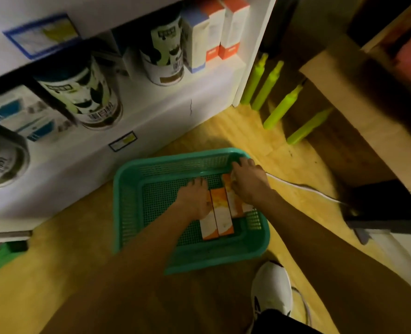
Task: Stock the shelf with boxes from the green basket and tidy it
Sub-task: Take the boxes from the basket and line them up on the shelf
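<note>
Head view: both hands reach into the green basket (137, 239).
Left hand (194, 201) and right hand (247, 182) each lie on orange-and-white boxes (221, 213), fingers curled around them.

basket (137, 237) left half: bare mesh | shelf (151, 116): gap between cans (88, 97) (right end packed with boxes (214, 32))

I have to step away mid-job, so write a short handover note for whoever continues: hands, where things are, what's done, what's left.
Left hand rests on the leftmost of the orange-and-white boxes lying side by side in the green basket on the floor. Right hand is on the rightmost; neither grip can be seen. Similar boxes already stand on the white shelf beside the cans. Left: shelve the basket's boxes, then tidy.
</note>
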### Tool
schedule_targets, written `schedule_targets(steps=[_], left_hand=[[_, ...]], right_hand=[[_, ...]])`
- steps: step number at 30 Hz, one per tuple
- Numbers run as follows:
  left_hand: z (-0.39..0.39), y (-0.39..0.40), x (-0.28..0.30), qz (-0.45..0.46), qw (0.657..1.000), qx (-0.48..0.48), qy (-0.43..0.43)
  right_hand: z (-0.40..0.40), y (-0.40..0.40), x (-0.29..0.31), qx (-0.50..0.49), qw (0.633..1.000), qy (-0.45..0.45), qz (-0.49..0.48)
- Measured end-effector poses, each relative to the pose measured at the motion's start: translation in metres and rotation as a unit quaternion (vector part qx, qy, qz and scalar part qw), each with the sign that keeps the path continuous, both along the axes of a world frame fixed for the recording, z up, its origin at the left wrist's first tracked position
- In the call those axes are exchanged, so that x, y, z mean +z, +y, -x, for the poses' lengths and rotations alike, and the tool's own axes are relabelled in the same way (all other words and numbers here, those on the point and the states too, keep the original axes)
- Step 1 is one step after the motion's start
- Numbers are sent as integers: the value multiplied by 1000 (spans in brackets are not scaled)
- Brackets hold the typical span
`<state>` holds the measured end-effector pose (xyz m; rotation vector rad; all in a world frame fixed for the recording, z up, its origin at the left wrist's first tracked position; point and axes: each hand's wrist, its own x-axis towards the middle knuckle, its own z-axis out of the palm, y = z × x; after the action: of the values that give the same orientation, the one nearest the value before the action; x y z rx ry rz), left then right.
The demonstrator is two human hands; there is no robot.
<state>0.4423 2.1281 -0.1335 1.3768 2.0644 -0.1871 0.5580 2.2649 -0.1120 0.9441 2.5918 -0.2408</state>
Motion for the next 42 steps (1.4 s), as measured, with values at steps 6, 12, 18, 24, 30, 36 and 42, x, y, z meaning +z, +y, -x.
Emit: schedule_targets(steps=[6, 12, 18, 24, 30, 36, 42], left_hand=[[-6, -6, -28, 32, 999, 13, -15], [-2, -10, -28, 7, 999, 31, -27], [-4, -20, -14, -10, 995, 56, -78], [23, -32, 39, -77, 995, 34, -52], [69, -62, 134, -179, 981, 73, -4], [97, -108, 244, -224, 967, 62, 106], [117, -149, 364, -262, 946, 71, 175]], right_hand=[[4, 1, -18, 56, 995, -43, -66], [-5, 0, -13, 70, 996, -45, -36], [-19, -7, 1, -39, 994, 35, 97], [-7, -10, 55, -94, 984, 74, 131], [25, -35, 135, -81, 980, 163, 85], [56, -79, 230, -23, 967, 250, 32], [91, -124, 350, 65, 944, 323, -28]])
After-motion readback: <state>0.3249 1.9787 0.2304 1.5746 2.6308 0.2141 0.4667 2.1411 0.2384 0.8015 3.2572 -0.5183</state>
